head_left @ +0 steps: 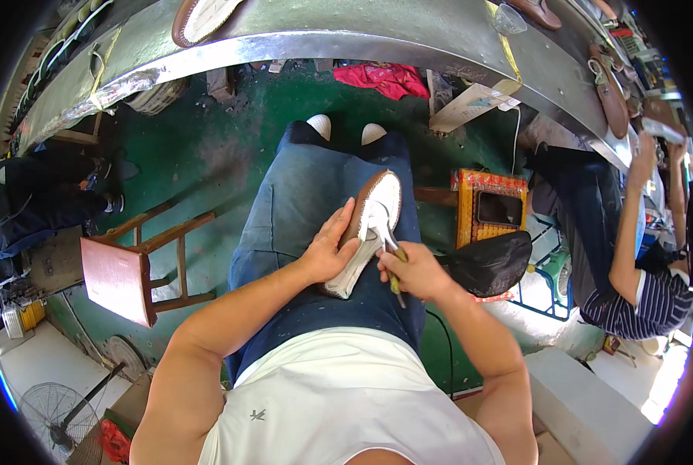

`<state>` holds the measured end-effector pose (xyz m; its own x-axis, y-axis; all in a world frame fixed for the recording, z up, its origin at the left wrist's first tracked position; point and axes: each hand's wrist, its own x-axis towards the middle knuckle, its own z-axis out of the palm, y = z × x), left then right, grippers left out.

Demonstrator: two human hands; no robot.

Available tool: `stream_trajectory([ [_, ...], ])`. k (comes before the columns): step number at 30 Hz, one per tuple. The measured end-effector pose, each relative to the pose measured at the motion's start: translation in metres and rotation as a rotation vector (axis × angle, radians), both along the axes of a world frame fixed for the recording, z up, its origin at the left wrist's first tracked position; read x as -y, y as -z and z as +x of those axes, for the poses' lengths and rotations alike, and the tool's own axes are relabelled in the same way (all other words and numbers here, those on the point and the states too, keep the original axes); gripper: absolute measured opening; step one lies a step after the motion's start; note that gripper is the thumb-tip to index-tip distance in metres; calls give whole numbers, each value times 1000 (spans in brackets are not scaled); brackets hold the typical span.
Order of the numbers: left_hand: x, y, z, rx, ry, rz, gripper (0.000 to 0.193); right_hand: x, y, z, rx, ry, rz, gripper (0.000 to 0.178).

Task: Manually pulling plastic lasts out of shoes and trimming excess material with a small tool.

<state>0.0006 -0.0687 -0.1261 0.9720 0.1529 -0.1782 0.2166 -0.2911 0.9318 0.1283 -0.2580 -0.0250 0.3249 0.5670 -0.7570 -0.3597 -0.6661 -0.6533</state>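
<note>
- While the left hand lies along the side of a brown-edged shoe, fingers outstretched and thumb apart, the right hand has its fingers wrapped around pincers.
- White face up, the shoe rests on the person's jeans.
- Rightward, a phone lies on a yellow stool.

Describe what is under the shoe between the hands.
Below the shoe are blue jeans; its downward side and the part of the jeans it covers cannot be seen.
</note>
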Motion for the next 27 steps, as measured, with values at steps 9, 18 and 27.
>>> stream_trajectory([
  [9,-4,-22,8,106,131,272,69,-2,38,-54,240,280,110,24],
  [18,8,-67,16,-63,241,380,63,56,32,29,-501,23,189,36],
  [27,4,-63,14,-146,207,355,61,68,11,77,-413,-213,97,38],
])
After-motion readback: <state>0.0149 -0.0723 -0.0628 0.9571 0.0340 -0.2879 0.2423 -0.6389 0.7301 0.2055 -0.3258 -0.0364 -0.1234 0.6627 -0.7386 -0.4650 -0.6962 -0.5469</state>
